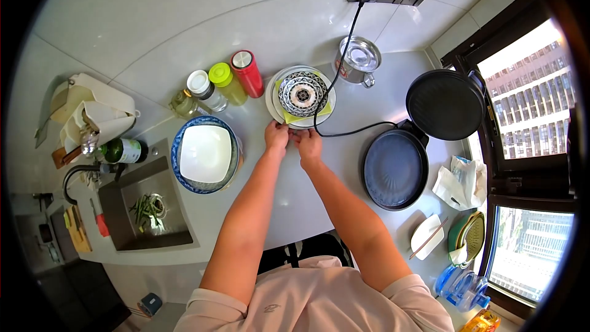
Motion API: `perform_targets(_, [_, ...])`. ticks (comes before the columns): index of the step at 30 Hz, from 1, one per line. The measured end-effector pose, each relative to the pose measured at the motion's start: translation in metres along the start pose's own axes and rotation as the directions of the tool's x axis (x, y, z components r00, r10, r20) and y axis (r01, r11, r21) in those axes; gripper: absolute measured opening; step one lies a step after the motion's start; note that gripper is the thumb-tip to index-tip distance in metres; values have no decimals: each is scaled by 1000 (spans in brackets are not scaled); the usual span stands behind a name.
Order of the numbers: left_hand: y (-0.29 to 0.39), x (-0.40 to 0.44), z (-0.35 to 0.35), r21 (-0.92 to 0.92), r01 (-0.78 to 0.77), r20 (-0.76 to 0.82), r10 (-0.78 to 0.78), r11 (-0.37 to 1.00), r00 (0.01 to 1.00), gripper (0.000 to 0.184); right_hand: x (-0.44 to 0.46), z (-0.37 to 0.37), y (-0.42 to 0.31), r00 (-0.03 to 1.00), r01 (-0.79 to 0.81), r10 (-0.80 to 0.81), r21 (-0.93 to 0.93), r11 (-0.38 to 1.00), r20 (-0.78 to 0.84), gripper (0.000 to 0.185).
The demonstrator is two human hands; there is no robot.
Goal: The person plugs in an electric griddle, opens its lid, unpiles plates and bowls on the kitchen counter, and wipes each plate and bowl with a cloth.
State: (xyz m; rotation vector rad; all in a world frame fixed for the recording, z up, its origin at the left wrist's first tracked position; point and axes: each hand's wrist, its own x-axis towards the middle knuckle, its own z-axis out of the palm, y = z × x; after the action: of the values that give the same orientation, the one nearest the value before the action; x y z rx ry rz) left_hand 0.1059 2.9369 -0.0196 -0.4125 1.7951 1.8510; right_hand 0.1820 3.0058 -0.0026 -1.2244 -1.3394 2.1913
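At the back of the counter stands a stack of plates [270, 101]. A black-and-white patterned bowl [302, 94] sits on top, and a yellow-green cloth or sheet [297, 118] shows under it. My left hand [276, 136] has its fingers closed at the near rim of the stack. Beside it, my right hand [307, 144] also grips that rim, its fingertips partly hidden beneath the edge. A black power cord [347, 134] runs past the stack's right side, close to my right hand.
Bottles, including a red one [247, 75], stand back left. A blue-rimmed bowl [175, 158] holds a square white dish [206, 154]. Further left is the sink [117, 233] with green vegetables [146, 210]. An open black electric pan [395, 169] and a steel pot [356, 61] are right.
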Motion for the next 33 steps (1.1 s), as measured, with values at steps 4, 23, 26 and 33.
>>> perform_targets(4, [6,-3,7,-115,84,-65,-92,990,994,11,-1,-6,0,1000,14,-12,-73,997,23,17])
perform_targets(23, [-23,-58,-91,-59,147,-16,-148,987,989,11,-10,-57,18,982,119,-161,-332,936,-100,26])
perform_targets(26, [-28,-76,-100,-51,162,-9,-163,985,987,12,-14,-70,22,987,102,-145,-406,908,-75,25])
perform_targets(33, [-43,-123,-123,-2,152,8,-152,988,988,17,-62,-85,36,987,47,-107,-429,902,-117,16])
